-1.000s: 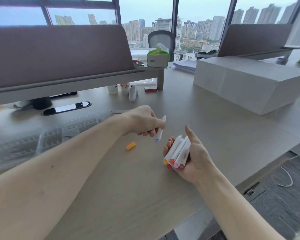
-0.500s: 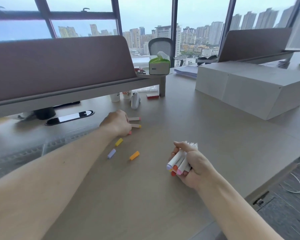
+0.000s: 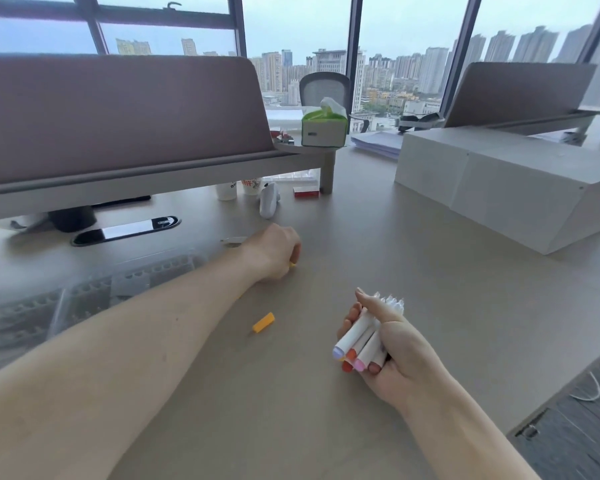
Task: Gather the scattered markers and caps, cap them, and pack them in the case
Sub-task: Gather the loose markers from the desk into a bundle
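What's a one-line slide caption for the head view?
Right hand grips a bundle of markers; left hand curls over a yellow cap on the desk, an orange cap lying loose nearby.

One wide-angle view, worn on the head, looks forward and down across the desk (image 3: 361, 258) toward the windows (image 3: 291, 26). Both forearms enter from the bottom edge, left hand (image 3: 274, 252) and right hand (image 3: 400, 355) close beneath it.
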Available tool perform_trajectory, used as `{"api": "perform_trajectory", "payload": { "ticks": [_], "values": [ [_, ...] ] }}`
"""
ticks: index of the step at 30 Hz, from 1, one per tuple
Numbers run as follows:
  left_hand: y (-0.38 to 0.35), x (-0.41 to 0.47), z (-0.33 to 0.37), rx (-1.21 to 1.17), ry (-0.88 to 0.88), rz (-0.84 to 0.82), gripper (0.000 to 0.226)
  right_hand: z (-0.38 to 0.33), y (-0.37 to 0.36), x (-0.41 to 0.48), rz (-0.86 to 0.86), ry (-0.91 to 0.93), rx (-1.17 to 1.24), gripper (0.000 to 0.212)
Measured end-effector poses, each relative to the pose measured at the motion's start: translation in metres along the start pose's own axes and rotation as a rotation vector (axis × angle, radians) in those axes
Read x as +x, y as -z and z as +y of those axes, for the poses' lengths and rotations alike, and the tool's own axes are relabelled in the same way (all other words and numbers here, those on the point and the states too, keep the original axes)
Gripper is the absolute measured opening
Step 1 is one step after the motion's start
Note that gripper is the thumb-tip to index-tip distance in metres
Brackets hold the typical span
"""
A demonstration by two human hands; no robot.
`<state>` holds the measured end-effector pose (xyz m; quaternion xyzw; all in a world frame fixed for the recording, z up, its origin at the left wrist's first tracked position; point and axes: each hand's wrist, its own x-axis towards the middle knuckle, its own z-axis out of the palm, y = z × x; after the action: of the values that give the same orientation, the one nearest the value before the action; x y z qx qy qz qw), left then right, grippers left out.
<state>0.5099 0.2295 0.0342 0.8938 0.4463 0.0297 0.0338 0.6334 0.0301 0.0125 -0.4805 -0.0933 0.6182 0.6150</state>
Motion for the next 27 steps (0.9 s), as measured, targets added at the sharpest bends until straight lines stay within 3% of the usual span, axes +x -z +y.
{"api": "perform_trajectory", "payload": {
  "ticks": [7, 9, 11, 14, 16, 21, 25, 27],
  "values": [
    [-0.002, -0.037, 0.045, -0.179, -0.241, -0.077, 0.019, 0.0, 0.001, -0.005, 0.016, 0.019, 0.028, 0.028],
    [0.007, -0.04, 0.046, -0.27, -0.15, -0.063, 0.016, -0.001, 0.0, -0.006, 0.02, 0.018, 0.03, 0.03],
    [0.012, -0.035, 0.044, -0.342, 0.068, -0.006, 0.013, 0.0, -0.001, -0.007, 0.02, 0.014, 0.029, 0.034],
    [0.006, -0.029, 0.049, -0.313, 0.331, -0.05, 0.049, 0.0, -0.002, -0.007, 0.031, 0.024, 0.034, 0.036],
    [0.0, -0.031, 0.061, -0.268, 0.352, -0.088, 0.049, 0.001, 0.0, -0.005, 0.031, 0.035, 0.038, 0.035],
    [0.01, -0.034, 0.066, -0.235, 0.282, -0.169, 0.018, 0.0, 0.001, -0.002, 0.049, 0.028, 0.067, 0.033],
    [0.031, -0.046, 0.055, -0.661, 0.216, -0.256, 0.016, -0.003, 0.0, 0.0, 0.034, 0.01, 0.166, 0.034],
    [0.044, -0.054, 0.06, -0.804, 0.143, -0.311, 0.019, -0.004, 0.001, 0.003, 0.028, 0.015, 0.166, 0.046]
  ]
}}
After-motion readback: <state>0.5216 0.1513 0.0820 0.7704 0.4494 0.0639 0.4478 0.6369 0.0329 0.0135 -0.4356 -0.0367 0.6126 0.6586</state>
